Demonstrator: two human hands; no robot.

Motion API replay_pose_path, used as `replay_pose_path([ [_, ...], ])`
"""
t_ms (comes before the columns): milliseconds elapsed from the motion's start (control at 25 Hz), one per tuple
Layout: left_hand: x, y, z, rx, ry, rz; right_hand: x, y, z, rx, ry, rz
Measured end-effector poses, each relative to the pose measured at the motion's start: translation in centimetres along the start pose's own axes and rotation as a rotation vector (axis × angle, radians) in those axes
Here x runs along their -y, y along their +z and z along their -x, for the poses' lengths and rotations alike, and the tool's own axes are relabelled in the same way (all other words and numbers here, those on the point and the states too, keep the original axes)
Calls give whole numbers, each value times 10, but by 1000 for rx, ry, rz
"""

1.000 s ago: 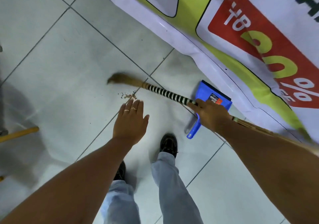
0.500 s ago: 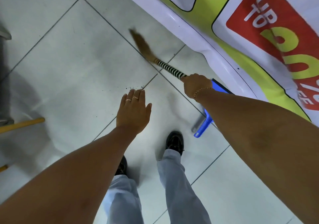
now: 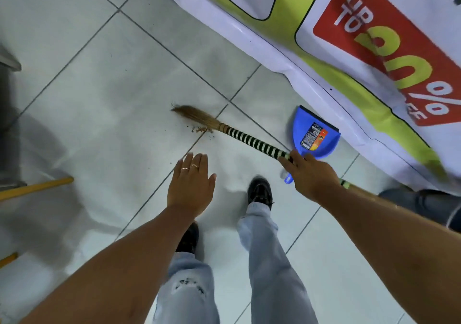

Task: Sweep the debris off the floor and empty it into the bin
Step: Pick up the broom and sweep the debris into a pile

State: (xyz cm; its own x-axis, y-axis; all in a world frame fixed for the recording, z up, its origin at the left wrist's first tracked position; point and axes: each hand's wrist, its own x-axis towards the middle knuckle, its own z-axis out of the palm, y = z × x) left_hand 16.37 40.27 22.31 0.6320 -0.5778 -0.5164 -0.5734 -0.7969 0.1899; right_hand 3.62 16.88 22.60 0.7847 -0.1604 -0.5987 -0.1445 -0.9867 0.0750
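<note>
The debris (image 3: 199,129) is a small clump of brownish crumbs on the floor (image 3: 112,104), sitting right on a grout line and touching the near side of the broom's bristles (image 3: 197,118). A few stray specks lie just beside the main clump.

The broom (image 3: 252,142) has a black and white striped handle, and the right hand (image 3: 308,174) is wrapped tight around it near the lower end of the stripes. The left hand (image 3: 190,182) hangs flat above the floor with fingers (image 3: 197,160) spread, holding nothing.

The blue dustpan (image 3: 315,134) lies on the floor on the far side of the handle from the pile, its far edge just beside the big printed banner (image 3: 324,37).

Stuff that could go wrong, imo:

- Crumbs this light will probably scatter if the stroke is too quick or flicky, and the loose specks suggest some spread already.
- The grout groove could trap bits so they get skipped over.
- The pan is apart from the pile with nobody holding it. Pushing debris at a loose pan likely just slides it toward the banner, or the crumbs slip under its lip.
- A wide swing could also shove dirt under the banner's edge.
- No bin is in sight here, so can't say how far the carry is.
</note>
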Motion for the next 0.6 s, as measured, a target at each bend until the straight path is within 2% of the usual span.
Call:
replay_pose_path([
  [80,15,-3,18,-12,32,-15,41,21,30,-72,38,-89],
  [280,66,0,59,-7,79,-63,190,44,67,88,-95,-244],
  [480,109,23,86,44,85,-137,270,38,52,376,191,-593],
  [600,117,28,92,63,132,-163,286,37,37,354,354,-772],
])
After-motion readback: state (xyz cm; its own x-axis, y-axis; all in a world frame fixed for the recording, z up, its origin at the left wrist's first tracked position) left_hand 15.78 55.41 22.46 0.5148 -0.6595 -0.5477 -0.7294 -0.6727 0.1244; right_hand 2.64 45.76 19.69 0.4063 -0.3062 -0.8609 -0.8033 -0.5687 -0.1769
